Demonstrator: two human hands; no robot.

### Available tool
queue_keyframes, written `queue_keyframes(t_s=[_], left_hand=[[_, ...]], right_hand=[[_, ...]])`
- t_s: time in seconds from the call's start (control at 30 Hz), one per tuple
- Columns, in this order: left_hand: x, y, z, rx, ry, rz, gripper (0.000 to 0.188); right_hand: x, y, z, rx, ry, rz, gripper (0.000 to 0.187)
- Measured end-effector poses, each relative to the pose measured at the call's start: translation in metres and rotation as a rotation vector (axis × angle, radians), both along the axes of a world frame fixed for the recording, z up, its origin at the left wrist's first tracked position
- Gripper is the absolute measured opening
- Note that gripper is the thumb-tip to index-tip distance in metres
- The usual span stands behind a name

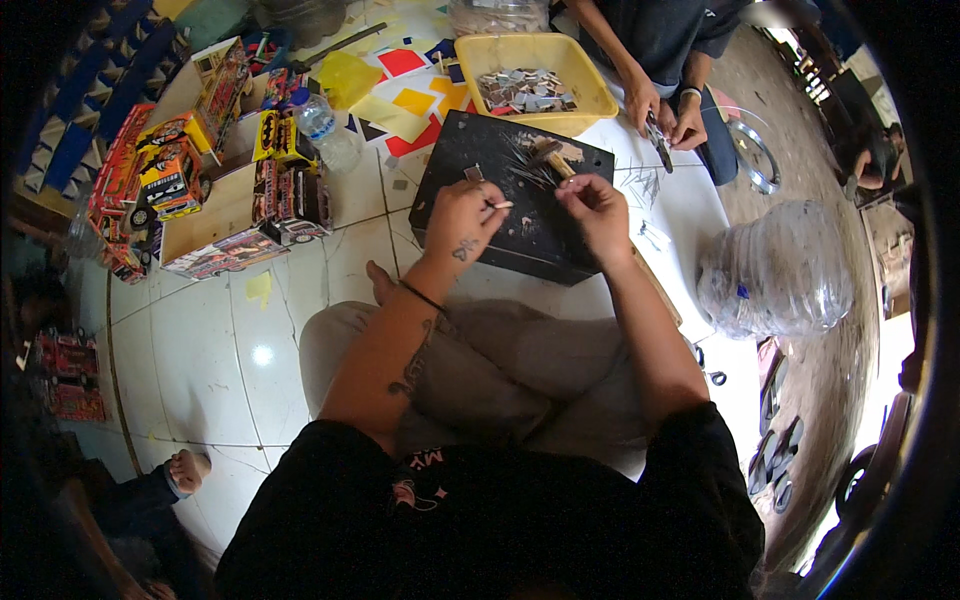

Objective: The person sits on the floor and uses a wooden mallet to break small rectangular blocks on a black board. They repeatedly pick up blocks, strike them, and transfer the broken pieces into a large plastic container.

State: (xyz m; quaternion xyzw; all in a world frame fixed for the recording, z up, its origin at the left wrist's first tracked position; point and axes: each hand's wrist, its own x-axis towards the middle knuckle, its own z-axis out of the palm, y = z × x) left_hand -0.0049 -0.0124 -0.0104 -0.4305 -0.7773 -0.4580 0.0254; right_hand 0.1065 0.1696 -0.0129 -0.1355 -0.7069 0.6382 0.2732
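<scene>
Over a black box [540, 232] my left hand [462, 222] is closed, pinching a small pale piece [503, 205] at its fingertips. To its right, my right hand [600, 215] has thumb and fingertips pressed together; what they hold, if anything, is too small to make out. A short hammer [556, 160] with a wooden handle is just beyond the right fingertips; whether they touch it I cannot tell. Thin metal nails or wires [525, 165] lie scattered beside the hammer. Beyond my left fingers is a small greyish square piece [473, 173] on the box top.
A yellow basin [597, 98] of small flat pieces stands behind the box. Another person's hands [665, 120] work with pliers [658, 145] at the far right. Colourful toy trucks [235, 215] and a plastic bottle [318, 118] stand left; a large clear plastic bag [778, 268] sits right.
</scene>
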Motion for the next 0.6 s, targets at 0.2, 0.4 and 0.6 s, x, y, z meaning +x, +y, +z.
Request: queue_keyframes(t_s=[0.2, 0.4, 0.6], left_hand=[[0.007, 0.026, -0.019, -0.024, 0.145, -0.018, 0.013], [-0.003, 0.03, -0.033, 0.007, 0.002, -0.055, 0.013], [-0.003, 0.028, -0.029, -0.016, 0.125, -0.044, 0.017]], right_hand=[[-0.004, -0.014, 0.002, 0.151, -0.076, -0.043, 0.009], [-0.007, -0.023, 0.01, 0.396, -0.063, -0.082, 0.009], [-0.011, -0.027, 0.012, 0.531, -0.07, -0.068, 0.009]])
